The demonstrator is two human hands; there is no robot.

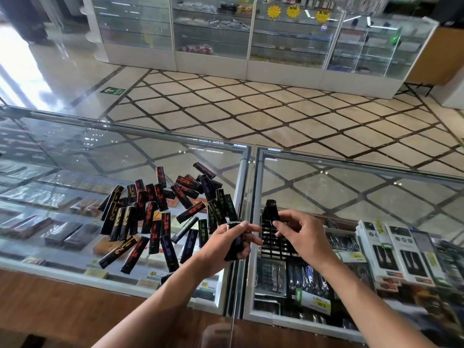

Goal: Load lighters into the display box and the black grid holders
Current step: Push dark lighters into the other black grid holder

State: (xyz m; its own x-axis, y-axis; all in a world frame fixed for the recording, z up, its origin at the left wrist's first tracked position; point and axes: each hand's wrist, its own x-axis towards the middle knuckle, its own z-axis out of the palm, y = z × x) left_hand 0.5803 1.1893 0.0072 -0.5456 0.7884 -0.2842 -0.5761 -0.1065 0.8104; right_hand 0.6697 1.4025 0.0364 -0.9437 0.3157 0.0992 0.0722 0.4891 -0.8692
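left hand (223, 243) grips a few lighters (236, 241), right hand (301, 237) pinches a single lighter (271, 209) upright, long axis vertical, at the far end of the black grid holder (271, 247) between the hands, right one nearer; spare pile (150, 217) left of the left hand on the table (351, 187)

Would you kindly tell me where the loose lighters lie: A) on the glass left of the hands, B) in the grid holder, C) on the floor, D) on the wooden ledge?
A: the loose lighters lie scattered on the glass, left of the left hand.
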